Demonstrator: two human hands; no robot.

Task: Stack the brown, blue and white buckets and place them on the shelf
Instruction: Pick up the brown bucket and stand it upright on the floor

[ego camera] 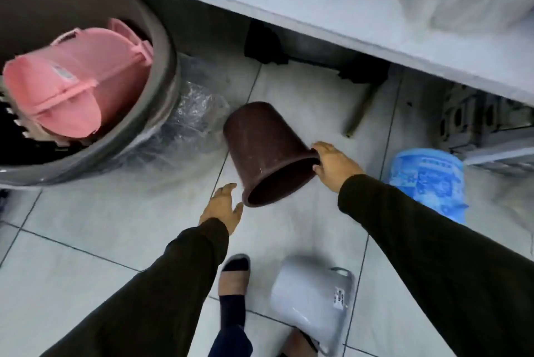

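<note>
Holding the brown bucket [267, 151] by its rim, the right hand [333, 164] has its fingers curled over the edge on the far right side. The bucket is tipped over, with its open mouth facing the person and its bottom pointing toward the shelf [318, 18]. It is low over the tiled floor [86, 229], and I cannot tell if it touches it. The left hand [222, 207] is open with fingers spread, just beside the bucket's mouth, holding nothing.

The blue bucket [427, 183] sits on the floor to the right, partly behind the right sleeve. The white bucket [312, 301] lies on its side down near the person's feet. A big grey tub [161, 47] on the left has pink buckets [75, 79] inside it, with clear plastic wrap [190, 113] next to it.
</note>
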